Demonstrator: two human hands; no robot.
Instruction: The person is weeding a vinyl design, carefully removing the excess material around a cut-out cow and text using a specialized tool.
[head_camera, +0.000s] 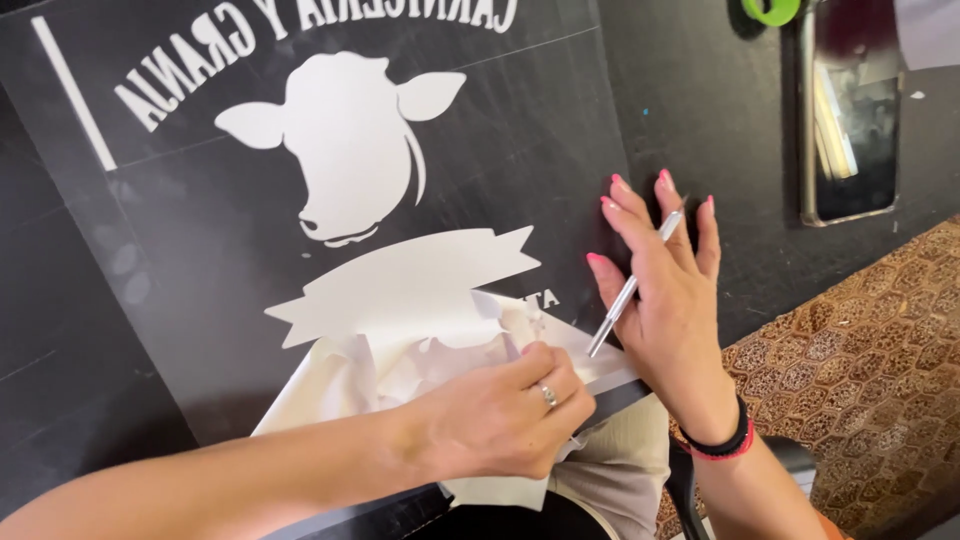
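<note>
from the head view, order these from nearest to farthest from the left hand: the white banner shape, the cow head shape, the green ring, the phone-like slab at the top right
Measured from the left hand, low in the middle:
1. White banner shape, just above the hand.
2. Cow head shape, higher up on the black sheet.
3. Phone-like slab, far upper right.
4. Green ring, at the top edge, right.

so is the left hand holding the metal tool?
No, the slim metal tool sits in the right hand; the left hand pinches peeled white vinyl.
</note>
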